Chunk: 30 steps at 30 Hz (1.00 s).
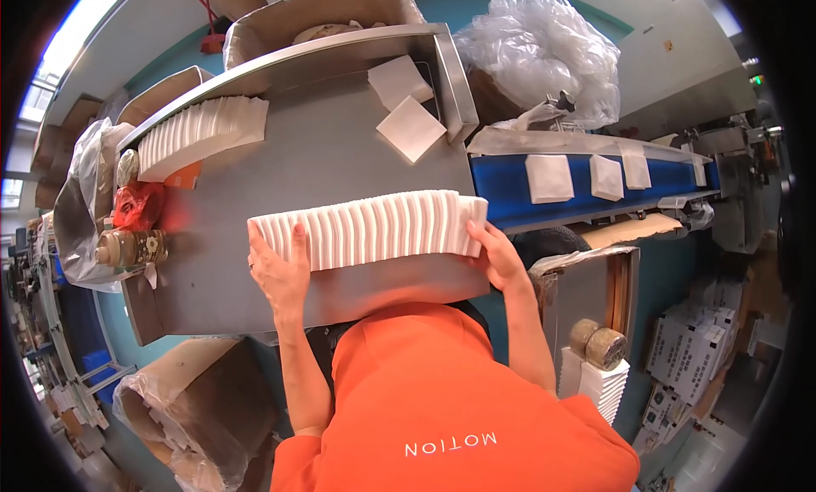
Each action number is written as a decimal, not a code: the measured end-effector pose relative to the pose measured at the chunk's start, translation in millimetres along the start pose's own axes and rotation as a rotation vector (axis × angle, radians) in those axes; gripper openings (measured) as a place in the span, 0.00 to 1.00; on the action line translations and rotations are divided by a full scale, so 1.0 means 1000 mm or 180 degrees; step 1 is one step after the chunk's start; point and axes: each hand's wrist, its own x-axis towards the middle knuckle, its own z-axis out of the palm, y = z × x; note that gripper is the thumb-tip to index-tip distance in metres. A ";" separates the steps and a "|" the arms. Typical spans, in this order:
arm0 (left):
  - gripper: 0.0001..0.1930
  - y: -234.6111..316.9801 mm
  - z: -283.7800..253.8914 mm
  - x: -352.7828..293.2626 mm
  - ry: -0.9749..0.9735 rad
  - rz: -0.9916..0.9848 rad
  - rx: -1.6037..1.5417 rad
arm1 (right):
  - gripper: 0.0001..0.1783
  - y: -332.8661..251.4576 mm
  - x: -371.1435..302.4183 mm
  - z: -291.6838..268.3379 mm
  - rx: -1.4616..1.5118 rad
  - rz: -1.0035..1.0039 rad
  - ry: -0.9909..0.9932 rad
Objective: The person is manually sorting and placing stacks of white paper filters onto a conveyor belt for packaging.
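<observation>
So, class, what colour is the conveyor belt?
The conveyor belt is blue, best seen in the head view.

Left grip [280, 278], white stack [365, 229], right grip [501, 259], metal table [327, 143]

The things are carried by a flat grey metal bench [297, 156]. At its far left, a curved row of white folded paper-like pieces [204, 136] is set beside a flat orange piece [185, 176]. Two flat white squares [411, 130] are laid at far right. By the left edge, a crumpled red plastic bag [138, 204] and a flower-patterned bottle [136, 247] are placed.
</observation>
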 end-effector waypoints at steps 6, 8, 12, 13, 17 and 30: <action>0.44 0.006 -0.003 -0.002 -0.0144 -0.0019 -0.0064 | 0.23 0.001 0.004 -0.010 0.0209 -0.0033 -0.0021; 0.44 0.005 -0.001 -0.003 -0.0033 0.0082 -0.0019 | 0.23 0.006 0.008 -0.016 0.0256 0.0002 -0.0220; 0.45 0.007 -0.002 -0.004 -0.0149 0.0034 -0.0085 | 0.18 0.002 0.016 -0.020 0.0675 -0.0734 0.0751; 0.46 0.007 -0.001 -0.004 -0.0174 0.0094 -0.0087 | 0.21 0.003 0.020 -0.022 0.0479 -0.0814 0.0684; 0.47 0.010 0.001 -0.008 -0.0205 0.0231 -0.0118 | 0.28 -0.002 0.013 0.031 -0.1801 -0.1434 0.0702; 0.48 0.017 0.003 -0.018 -0.0327 0.0213 -0.0119 | 0.30 0.007 0.021 -0.004 -0.0325 -0.1023 0.0576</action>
